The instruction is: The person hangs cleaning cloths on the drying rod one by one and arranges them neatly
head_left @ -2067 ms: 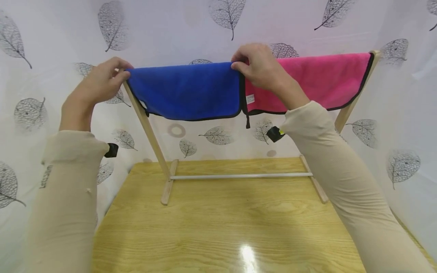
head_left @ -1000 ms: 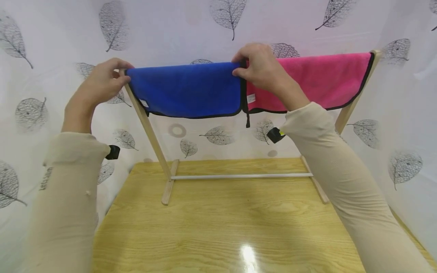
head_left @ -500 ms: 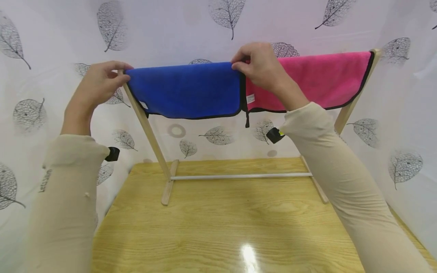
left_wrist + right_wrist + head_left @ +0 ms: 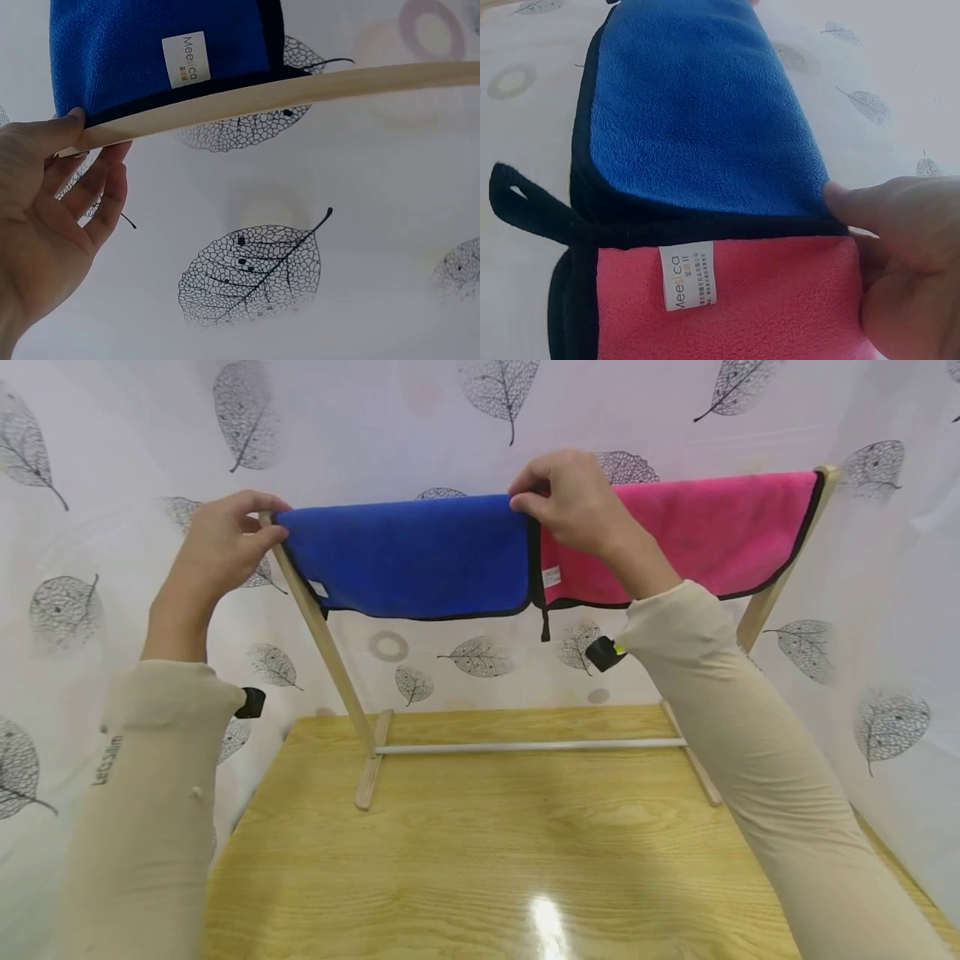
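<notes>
A blue towel with black edging hangs folded over the top of a wooden rack. To its right hangs a pink towel, a black loop dangling where the two meet. My left hand pinches the blue towel's top left corner at the post's upper end; in the left wrist view the thumb presses on the cloth with the fingers behind. At the blue towel's top right corner, my right hand pinches the fold, as the right wrist view also shows. The top bar is hidden under both towels.
The rack stands on a wood-grain table, its feet joined by a white rod. Behind and at both sides hangs a pale curtain printed with dark leaves.
Both hands stay at the blue towel's top corners, with only slight shifts of the left hand. The blue towel's lower edge lies slightly higher and flatter than two seconds ago.
</notes>
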`<state>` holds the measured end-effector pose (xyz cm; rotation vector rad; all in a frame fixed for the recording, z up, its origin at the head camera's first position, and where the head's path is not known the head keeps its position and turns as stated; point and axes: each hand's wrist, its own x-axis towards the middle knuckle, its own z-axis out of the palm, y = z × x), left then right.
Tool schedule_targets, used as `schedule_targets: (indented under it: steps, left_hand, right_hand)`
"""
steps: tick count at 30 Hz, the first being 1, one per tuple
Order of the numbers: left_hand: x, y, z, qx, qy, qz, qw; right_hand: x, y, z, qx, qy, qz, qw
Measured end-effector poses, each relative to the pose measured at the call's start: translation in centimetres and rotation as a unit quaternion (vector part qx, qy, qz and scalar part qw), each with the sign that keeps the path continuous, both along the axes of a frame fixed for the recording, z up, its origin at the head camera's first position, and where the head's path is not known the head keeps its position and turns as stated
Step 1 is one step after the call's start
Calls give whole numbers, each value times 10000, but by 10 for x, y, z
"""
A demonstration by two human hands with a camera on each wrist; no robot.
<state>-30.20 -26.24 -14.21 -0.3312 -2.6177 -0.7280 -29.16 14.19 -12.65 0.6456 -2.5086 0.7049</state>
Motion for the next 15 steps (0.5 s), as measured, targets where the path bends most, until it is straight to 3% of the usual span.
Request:
schedule_targets:
  steps: [8,15]
  left_hand:
    - [2,2,-1,43,-7,76,10000]
    - [4,2,-4,337,-151,-65,9993]
  right_hand:
    - [0,0,-2,72,120,73,9999]
    - [0,3,-3,-57,328,232,9992]
